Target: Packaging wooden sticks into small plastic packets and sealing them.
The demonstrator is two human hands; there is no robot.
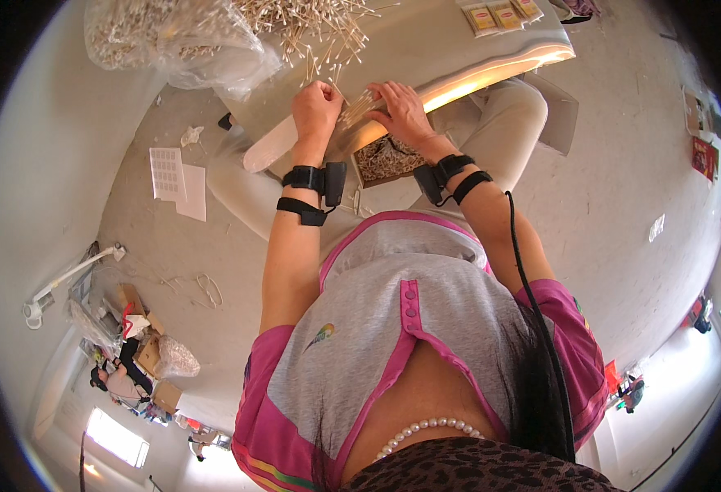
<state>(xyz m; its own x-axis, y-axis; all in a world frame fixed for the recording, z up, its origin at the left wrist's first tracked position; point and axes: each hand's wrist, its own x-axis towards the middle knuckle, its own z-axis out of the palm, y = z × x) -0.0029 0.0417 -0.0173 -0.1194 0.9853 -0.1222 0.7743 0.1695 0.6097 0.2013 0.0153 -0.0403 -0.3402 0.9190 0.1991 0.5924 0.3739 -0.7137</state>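
At the near edge of the table, my left hand (317, 108) is closed in a fist-like pinch. What its fingers hold, if anything, is hidden. Just right of it lies a small row of cotton swabs (356, 109), seemingly on or in clear plastic. My right hand (403, 113) reaches to the row's right side with its fingers stretched out and apart, the fingertips touching or very near the swabs. Beyond both hands spreads a loose heap of cotton swabs (321, 31). A pale, rounded, flat piece (270, 146) sticks out left of my left wrist.
A clear plastic bag (184, 41) full of swabs stands at the far left of the table (426, 41). Yellow packets (500, 16) lie at the far right. Below the table edge, a box (386, 160) of swabs sits between my legs. Paper sheets (178, 182) lie on the floor.
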